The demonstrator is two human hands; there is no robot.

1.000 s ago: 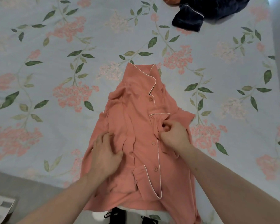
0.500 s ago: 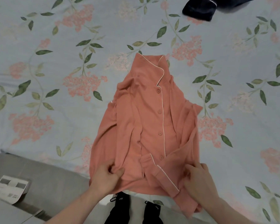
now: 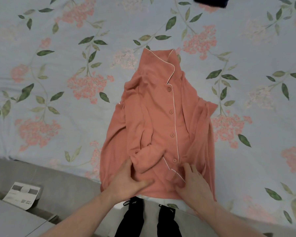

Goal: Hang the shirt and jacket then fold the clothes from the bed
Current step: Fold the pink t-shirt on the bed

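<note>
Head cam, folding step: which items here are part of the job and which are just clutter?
In the job:
- coral pyjama shirt, laid on the bed
- left hand, gripping its lower edge
- right hand, on the hem
- dark navy garment at the top edge, likely waiting to be folded

Lying about:
- printed white box on the floor
</note>
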